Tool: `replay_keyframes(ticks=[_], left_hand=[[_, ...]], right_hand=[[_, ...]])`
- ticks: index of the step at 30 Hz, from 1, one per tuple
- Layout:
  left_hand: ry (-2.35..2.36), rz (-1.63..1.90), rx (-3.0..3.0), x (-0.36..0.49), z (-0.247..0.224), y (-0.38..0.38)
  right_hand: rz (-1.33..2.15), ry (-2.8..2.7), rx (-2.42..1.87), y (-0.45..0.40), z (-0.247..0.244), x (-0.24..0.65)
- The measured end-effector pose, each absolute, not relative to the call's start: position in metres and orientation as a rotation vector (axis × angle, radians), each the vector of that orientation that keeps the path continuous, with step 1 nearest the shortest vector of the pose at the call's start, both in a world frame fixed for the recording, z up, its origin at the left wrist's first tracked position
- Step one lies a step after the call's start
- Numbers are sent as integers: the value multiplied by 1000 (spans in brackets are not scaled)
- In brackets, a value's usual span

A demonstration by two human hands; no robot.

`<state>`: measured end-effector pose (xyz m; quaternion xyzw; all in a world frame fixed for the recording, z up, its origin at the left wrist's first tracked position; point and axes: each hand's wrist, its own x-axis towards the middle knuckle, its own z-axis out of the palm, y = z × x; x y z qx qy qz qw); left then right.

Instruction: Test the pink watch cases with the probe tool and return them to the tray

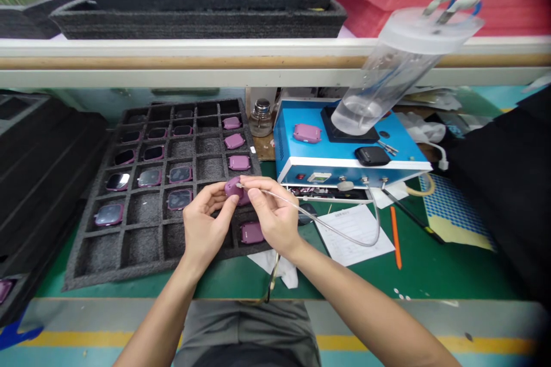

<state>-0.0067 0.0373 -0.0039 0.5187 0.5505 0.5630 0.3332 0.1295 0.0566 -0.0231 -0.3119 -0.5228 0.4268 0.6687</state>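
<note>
Left hand (203, 226): thumb and fingers pinch purple case (232, 188), held between the two hands, both about equally near. Right hand (279, 222): pinches clear tube (316, 219), its tip at the case from the right. Case tilted; long axis partly finger-covered, direction cannot be told. Farther out: foam tray (101, 253) left of grip; blue machine (331, 152) right and beyond, tube running to its front

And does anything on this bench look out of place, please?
Perhaps two things: small white bits lie loose near the green tabletop's front edge, and one purple case sits on the blue box, apart from those in the foam tray.
</note>
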Motion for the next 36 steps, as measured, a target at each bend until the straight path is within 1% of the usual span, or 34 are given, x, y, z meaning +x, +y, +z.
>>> replay_keyframes(ticks=[9,11,13,15,18,20,22,24,25,27,29,33,36], left_hand=[[1492,1411,1402,-9,2,31],[1565,1334,1553,-17,12,30],[1612,1185,1842,-29,26,43],[1604,992,2175,-38,42,79],[1698,751,2450,-41,57,173],[1858,545,2389,-34,57,244],[1885,423,2338,-24,53,301],[1892,362,2316,-19,47,330],[1903,353,2314,-22,45,334],[1938,363,2318,-37,45,317],[1931,409,2366,-64,49,272],[1794,536,2493,-119,55,137],[1744,620,2454,-139,41,54]], right_hand=[[926,-1206,-676,57,-24,130],[909,-1203,-669,56,-23,132],[891,-1185,-678,54,-22,135],[898,-1162,-702,53,-21,136],[938,-1158,-727,54,-22,136],[937,-1179,-732,55,-23,135],[922,-1194,-745,56,-23,134],[915,-1201,-746,58,-23,135],[916,-1201,-743,58,-22,136],[923,-1200,-734,58,-20,138],[936,-1194,-748,57,-19,139],[970,-1184,-787,54,-21,136],[991,-1187,-780,50,-26,133]])
